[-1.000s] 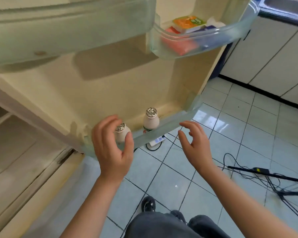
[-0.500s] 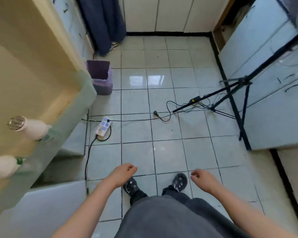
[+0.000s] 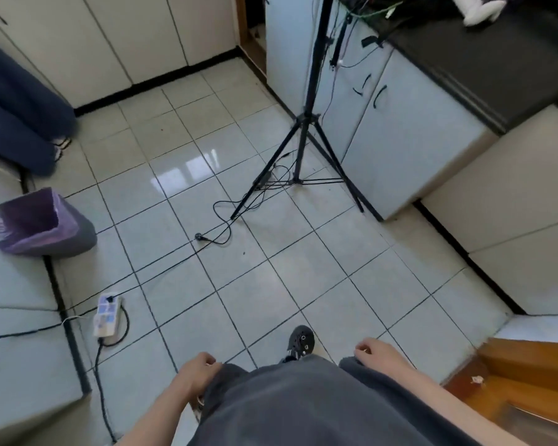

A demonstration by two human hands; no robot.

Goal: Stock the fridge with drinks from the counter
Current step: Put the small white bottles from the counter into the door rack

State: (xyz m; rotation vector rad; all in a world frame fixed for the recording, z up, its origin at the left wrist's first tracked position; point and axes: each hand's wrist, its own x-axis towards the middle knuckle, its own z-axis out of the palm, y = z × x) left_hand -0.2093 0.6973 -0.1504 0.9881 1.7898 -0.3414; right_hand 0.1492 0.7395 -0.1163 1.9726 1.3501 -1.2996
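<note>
Head view: left hand (image 3: 197, 370) and right hand (image 3: 379, 350) are hanging apart, loosely curled, holding nothing. Tiled floor (image 3: 271, 268) is lying open ahead; tripod (image 3: 304, 149) and cables (image 3: 221, 241) are crossing it near the counter (image 3: 484, 59).

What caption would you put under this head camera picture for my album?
Left hand and right hand hang empty over a tiled floor with a tripod, power strip and bin.

Probably a home kitchen: tiled floor (image 3: 303, 268), cabinets (image 3: 400, 149), dark counter (image 3: 496, 59).
</note>
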